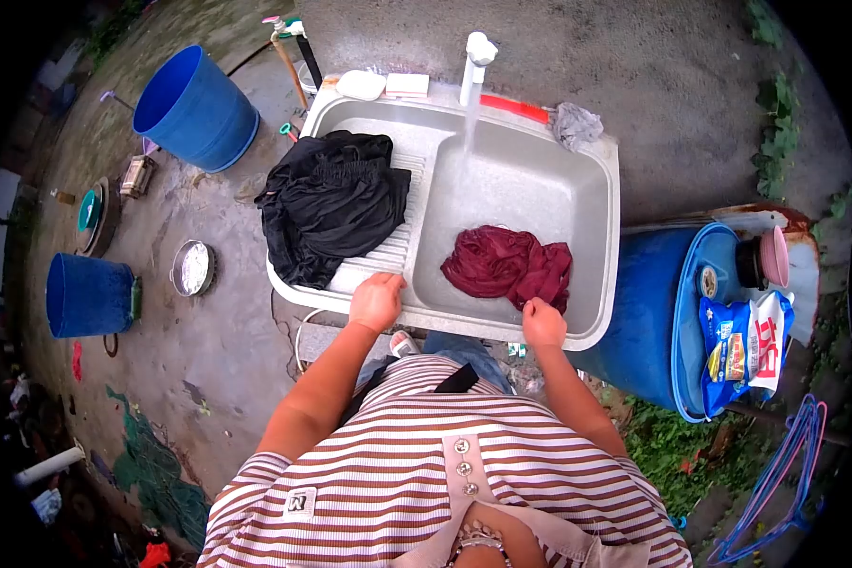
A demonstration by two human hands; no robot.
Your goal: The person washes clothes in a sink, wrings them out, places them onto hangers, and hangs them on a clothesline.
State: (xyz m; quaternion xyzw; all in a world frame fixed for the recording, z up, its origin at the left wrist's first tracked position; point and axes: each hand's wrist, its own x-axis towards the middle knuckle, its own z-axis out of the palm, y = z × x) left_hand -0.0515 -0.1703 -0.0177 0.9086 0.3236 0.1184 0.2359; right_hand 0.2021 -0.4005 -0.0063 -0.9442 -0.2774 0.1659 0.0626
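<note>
"What lies around?"
"A black garment [336, 204] heaps beyond the left hand [377, 301], covering much of the ridged board [398, 248]. A tap [477, 62] runs farther ahead."
"And the maroon cloth [497, 268]?"
"Crumpled, in the basin [516, 185] beyond the right hand [543, 324], which pinches its edge. The left is half-curled at the sink rim [464, 325]; its grip I can't tell."
"How many?"
"One cloth, one garment; two blue buckets [208, 118] left of the hands, one blue barrel [634, 293] right."

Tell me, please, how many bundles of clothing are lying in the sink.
2: the black bundle on the ribbed washboard at left, and the maroon bundle in the basin, at the right hand. More pieces may be hidden within either.
</note>
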